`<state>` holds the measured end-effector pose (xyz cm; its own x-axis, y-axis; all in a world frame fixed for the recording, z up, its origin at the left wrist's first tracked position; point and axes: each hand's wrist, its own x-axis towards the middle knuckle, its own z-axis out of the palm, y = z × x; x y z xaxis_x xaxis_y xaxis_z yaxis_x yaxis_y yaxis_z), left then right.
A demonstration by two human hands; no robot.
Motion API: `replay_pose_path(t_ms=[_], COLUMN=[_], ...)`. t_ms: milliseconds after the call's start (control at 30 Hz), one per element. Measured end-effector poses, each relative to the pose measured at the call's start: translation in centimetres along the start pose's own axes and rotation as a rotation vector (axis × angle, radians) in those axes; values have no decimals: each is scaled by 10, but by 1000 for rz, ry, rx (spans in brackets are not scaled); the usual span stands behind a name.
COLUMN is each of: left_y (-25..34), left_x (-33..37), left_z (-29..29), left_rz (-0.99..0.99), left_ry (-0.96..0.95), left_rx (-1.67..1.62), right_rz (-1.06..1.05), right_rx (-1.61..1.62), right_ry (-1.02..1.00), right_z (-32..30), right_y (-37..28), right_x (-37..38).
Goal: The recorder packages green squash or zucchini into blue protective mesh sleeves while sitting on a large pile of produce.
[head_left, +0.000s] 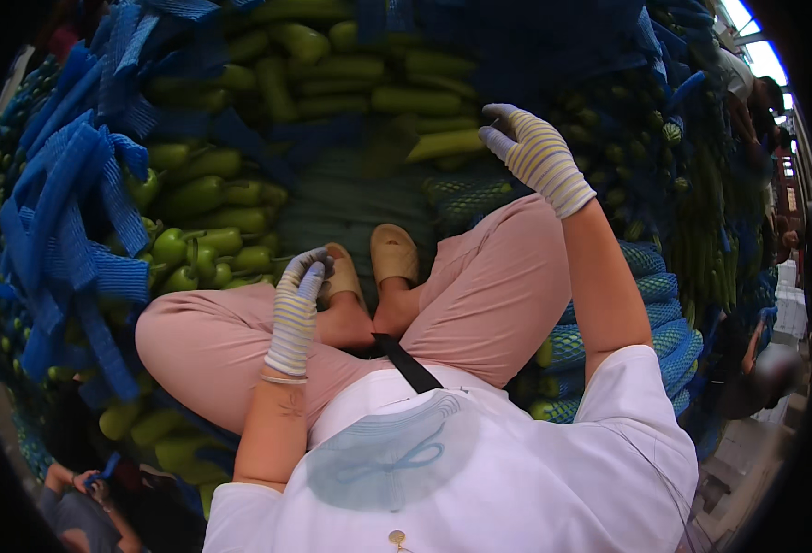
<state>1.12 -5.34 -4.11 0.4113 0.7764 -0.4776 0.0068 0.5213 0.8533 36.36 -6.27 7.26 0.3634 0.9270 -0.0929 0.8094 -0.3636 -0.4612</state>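
My left hand [297,300], in a striped knit glove with grey fingers, hovers above my left thigh beside a tan slipper [343,276]. Its fingers curve loosely and I see nothing in them. My right hand [542,158], gloved the same way, is held out past my right knee with thumb and fingers apart. Close by its thumb is the end of a long yellow-green vegetable [446,145]; whether they touch is hard to tell. Glossy green vegetables with stems [205,221] lie piled left of my feet. Their exact kind is unclear.
Blue foam net sleeves [78,212] heap up at the left. Stacked green vegetables [332,78] fill the far side. Vegetables in blue netting [650,286] lie right of my leg. Another person [92,502] is at the lower left; more people [747,88] are at the right edge.
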Motion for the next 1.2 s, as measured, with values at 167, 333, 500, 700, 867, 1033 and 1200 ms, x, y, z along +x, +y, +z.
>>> replay_pose_path(t_ms=[167,333,500,700,867,1033,1200], left_y=[1,1,13,4,22,35,16], left_x=[7,10,14,12,13,3,-8], left_z=[18,19,21,16,6,10,8], left_rz=[-1,-36,-76,98,304,53,34], left_ry=[-25,-37,-83,166,429,-73,-7], left_rx=[10,246,401,45,-85,-91,-248], right_rz=[-175,-387,-105,-425,-610,-729,-434], right_rx=[-48,-174,-281,-139,-4,-76,-161], right_ry=[-328,-459,-531,-643,-694,-612,-268], right_z=[125,234,297,225,134,101,106], right_y=[-36,-83,-79,-69,-84,-91,-104], right_x=[94,138,164,122,59,1,-55])
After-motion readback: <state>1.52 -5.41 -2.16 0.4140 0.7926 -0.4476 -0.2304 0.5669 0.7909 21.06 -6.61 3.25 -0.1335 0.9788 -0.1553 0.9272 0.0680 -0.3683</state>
